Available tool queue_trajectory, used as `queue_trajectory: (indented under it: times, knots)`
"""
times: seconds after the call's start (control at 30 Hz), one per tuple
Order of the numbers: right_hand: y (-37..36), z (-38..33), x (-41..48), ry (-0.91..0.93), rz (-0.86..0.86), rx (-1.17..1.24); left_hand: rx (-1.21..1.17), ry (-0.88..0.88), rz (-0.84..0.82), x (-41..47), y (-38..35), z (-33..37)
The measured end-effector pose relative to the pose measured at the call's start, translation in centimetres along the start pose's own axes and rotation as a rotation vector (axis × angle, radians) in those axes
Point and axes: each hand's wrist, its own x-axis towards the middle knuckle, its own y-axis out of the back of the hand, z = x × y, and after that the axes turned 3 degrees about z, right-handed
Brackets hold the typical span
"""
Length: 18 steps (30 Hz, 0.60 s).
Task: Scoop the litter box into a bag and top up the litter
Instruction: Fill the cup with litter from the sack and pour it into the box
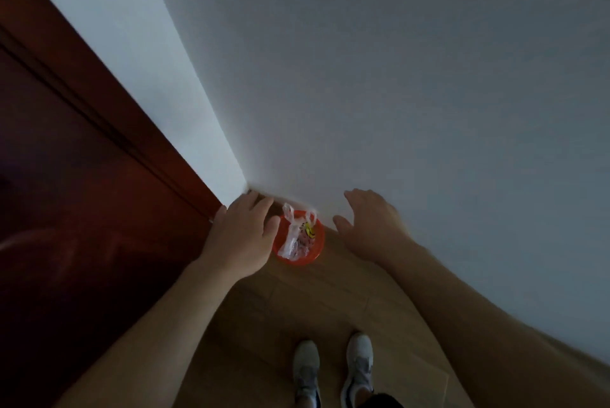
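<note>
A small orange bin point(317, 250) stands on the wooden floor in the corner where two white walls meet. Inside it lies a clear plastic bag point(294, 236) with red and yellow print, its handles sticking up. My left hand point(242, 236) hovers over the bin's left rim, fingers spread, holding nothing. My right hand point(371, 222) hangs just right of the bin, also open and empty. No litter box or scoop is in view.
A dark red-brown wooden door point(82, 176) fills the left side, its frame ending next to the bin. White walls point(396, 77) rise ahead and to the right. My two feet in grey-white sneakers point(333, 371) stand on the wooden floor point(297, 305) below the bin.
</note>
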Motion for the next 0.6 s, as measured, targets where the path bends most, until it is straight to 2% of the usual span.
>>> queue_trajectory:
  times: [0.13, 0.3, 0.47, 0.6]
  knots:
    - [5.0, 2.7, -7.9, -0.061, 0.131, -0.025, 0.085, -0.186, 0.023, -3.9, 3.4, 6.8]
    - [8.3, 9.3, -17.7, -0.225, 0.286, 0.015, 0.181, -0.457, 0.053, -6.6, 4.5, 17.8]
    - [9.8, 18.8, -29.7, -0.446, 0.408, 0.041, 0.27, -0.708, 0.072, -9.5, 3.2, 31.3]
    - [9.3, 25.8, -40.0, -0.632, 0.45, 0.074, 0.32, -0.857, 0.022, -14.7, -0.3, 41.5]
